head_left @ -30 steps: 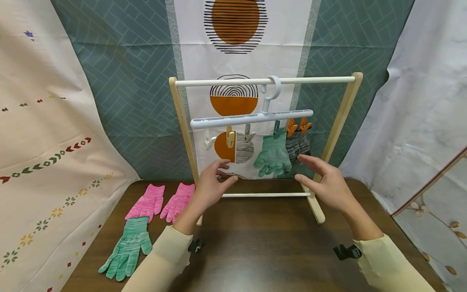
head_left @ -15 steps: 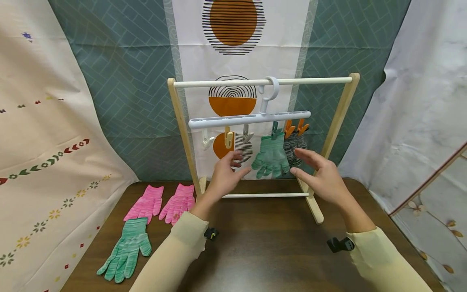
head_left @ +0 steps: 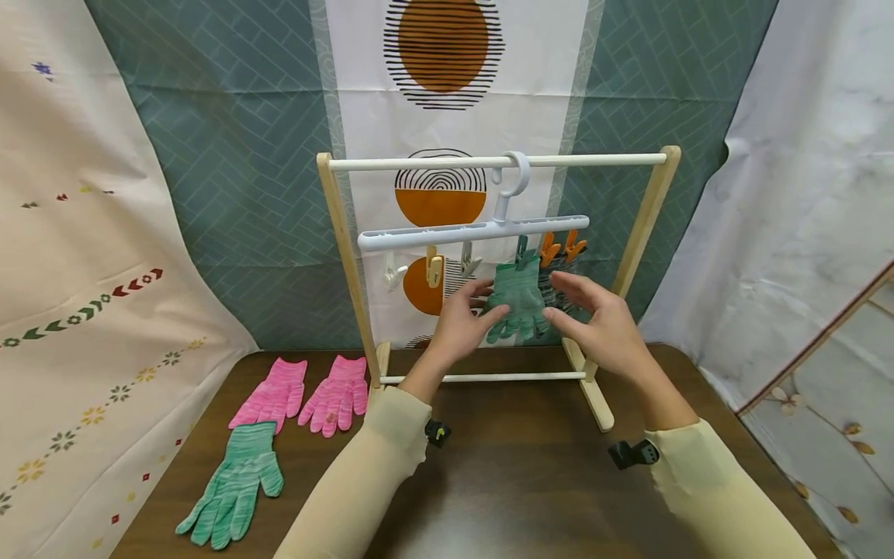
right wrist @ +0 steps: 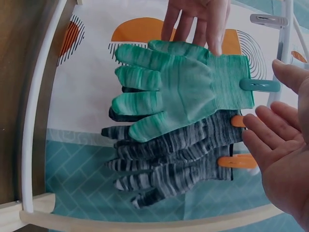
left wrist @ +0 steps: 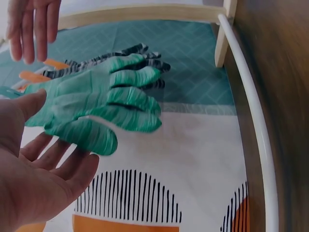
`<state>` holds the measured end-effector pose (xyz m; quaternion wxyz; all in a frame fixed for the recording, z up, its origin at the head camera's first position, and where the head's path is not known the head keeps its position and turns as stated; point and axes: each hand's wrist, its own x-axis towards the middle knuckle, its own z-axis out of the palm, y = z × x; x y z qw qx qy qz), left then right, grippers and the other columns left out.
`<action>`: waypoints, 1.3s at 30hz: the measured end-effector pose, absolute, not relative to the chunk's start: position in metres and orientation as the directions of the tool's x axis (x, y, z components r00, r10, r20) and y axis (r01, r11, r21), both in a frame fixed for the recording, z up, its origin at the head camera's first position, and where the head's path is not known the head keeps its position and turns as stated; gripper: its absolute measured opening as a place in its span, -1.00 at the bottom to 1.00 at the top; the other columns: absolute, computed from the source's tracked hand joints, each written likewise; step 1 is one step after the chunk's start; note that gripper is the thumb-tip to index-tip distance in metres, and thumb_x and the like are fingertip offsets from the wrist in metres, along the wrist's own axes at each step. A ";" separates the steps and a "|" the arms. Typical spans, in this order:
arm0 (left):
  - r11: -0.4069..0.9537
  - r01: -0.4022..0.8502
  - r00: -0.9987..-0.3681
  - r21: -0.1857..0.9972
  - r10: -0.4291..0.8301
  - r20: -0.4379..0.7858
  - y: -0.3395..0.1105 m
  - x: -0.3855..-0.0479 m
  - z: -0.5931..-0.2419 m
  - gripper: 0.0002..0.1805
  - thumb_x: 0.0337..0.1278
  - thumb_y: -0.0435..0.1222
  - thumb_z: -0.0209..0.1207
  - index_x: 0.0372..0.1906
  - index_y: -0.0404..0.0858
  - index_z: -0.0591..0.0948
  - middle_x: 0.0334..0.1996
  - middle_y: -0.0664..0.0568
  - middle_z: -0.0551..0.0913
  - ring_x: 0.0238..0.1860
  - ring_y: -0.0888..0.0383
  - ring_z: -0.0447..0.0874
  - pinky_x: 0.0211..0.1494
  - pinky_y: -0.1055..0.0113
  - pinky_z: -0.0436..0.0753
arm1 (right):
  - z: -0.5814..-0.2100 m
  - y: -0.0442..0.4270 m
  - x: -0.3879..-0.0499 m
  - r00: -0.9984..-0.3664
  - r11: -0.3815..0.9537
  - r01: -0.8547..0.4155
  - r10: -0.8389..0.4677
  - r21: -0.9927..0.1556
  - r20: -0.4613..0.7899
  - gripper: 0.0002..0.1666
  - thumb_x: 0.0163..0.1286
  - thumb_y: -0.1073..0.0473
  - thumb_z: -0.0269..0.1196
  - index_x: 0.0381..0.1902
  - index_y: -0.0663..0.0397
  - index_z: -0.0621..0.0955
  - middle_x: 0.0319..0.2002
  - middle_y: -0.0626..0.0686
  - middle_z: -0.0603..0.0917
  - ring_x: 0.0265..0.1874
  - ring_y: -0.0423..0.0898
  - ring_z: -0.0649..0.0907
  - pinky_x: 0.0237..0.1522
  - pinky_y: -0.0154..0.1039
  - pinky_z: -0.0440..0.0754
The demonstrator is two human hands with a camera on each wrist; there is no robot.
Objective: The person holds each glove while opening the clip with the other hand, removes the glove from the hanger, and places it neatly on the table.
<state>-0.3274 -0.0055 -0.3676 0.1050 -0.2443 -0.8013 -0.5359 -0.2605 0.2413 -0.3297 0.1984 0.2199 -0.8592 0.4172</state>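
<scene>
green glove [head_left: 518,286] hangs between left hand [head_left: 461,323] and right hand [head_left: 606,324] | long axis vertical | left is nearer | both relaxed, gripping nothing

1. The head view is bright and evenly lit, with a pale sheen on the dark brown wooden tabletop [head_left: 489,505] near the bottom edge.
2. Soft shadow lies beside the cream fabric left sleeve [head_left: 363,466].
3. Both wrist views look dimmer and hazier; the streaked green knit glove [left wrist: 87,92] appears slightly soft.
4. There, wide-angle distortion bows the slim white rod [left wrist: 257,116] and pale wooden post [right wrist: 145,225].
</scene>
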 end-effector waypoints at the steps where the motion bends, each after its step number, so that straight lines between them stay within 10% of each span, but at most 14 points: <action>1: 0.314 0.506 -0.858 0.803 0.276 0.433 -0.003 -0.328 -0.367 -0.35 0.43 -0.16 0.38 0.49 -0.27 0.48 0.29 -0.16 0.63 0.27 -0.11 0.62 0.29 0.00 0.63 | -0.329 0.240 -0.262 -0.823 0.556 -0.545 -0.212 -0.628 0.527 -0.25 0.53 0.03 0.39 0.57 0.05 0.44 0.47 0.10 0.53 0.44 0.13 0.51 0.36 0.25 0.48; 16: 0.281 0.528 -0.843 0.802 0.287 0.455 0.012 -0.326 -0.360 -0.65 0.53 -0.23 0.28 0.22 -0.35 0.66 0.00 -0.11 0.79 -0.09 0.06 0.76 -0.03 0.18 0.72 | -0.313 0.222 -0.275 -0.814 0.534 -0.549 -0.169 -0.643 0.556 -0.27 0.53 -0.01 0.39 0.55 0.04 0.45 0.44 0.09 0.56 0.42 0.09 0.55 0.37 0.20 0.49; 39: 0.088 0.418 -0.852 0.904 0.382 0.357 0.001 -0.291 -0.356 -0.68 0.57 -0.19 0.24 0.20 -0.29 0.67 -0.04 -0.01 0.78 -0.11 0.14 0.77 -0.04 0.23 0.75 | -0.302 0.193 -0.274 -0.838 0.455 -0.523 -0.118 -0.721 0.533 -0.33 0.72 -0.06 0.11 0.58 0.19 0.39 0.39 0.28 0.56 0.38 0.21 0.56 0.37 0.22 0.49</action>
